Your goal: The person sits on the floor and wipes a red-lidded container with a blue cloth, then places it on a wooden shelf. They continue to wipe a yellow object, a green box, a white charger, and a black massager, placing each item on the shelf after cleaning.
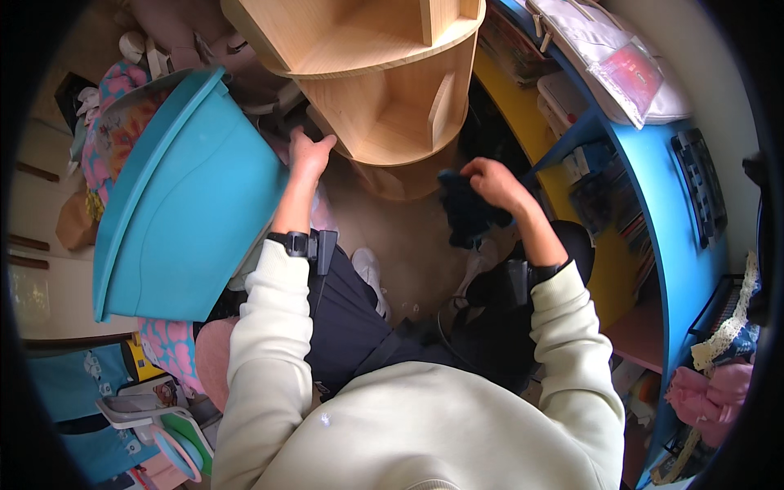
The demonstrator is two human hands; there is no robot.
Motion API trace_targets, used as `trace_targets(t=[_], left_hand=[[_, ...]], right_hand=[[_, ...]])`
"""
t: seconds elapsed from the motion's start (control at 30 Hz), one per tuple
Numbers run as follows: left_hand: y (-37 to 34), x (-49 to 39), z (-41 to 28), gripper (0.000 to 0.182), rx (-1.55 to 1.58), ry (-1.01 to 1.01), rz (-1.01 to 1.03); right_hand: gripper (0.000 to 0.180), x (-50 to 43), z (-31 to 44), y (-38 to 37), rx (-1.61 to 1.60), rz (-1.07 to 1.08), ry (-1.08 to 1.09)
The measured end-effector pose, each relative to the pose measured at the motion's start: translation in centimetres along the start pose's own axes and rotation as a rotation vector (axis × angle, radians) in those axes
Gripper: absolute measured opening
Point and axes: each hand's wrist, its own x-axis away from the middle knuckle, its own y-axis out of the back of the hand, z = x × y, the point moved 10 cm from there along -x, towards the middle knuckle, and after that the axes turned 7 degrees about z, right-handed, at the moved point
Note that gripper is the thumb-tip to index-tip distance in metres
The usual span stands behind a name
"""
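My right hand (495,182) grips a dark teal, crumpled cloth (467,208), which hangs above the floor to the right of a round-fronted wooden shelf unit (392,116). On the left, my left hand (309,153) is raised between that shelf's lower tier and a large turquoise plastic tub (196,202); its thumb points toward the shelf edge. Whether its fingers hold or touch anything in the dark gap behind them cannot be made out. The tub stands tilted, with its rim toward the far left.
A blue and yellow bookcase (649,202) with books runs along the right, a pale bag (612,67) on top. Patterned fabric (116,135) lies behind the tub. Folding items (165,422) crowd the lower left. My shoes (369,275) stand on the brown floor (398,233).
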Motion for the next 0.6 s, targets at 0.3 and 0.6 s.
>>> trace_targets(t=[0.3,0.6], left_hand=[[-10.3,-2.6,10.5,0.06,1.103,0.594,0.38],[-8.6,-2.8,12.4,0.038,0.348,0.603,0.144]], right_hand=[[0.043,-8.2,-7.8,-5.4,-0.902,-0.031,-0.326],[0.034,-14.2,-10.1,-6.5,-0.592,-0.301,-0.141]])
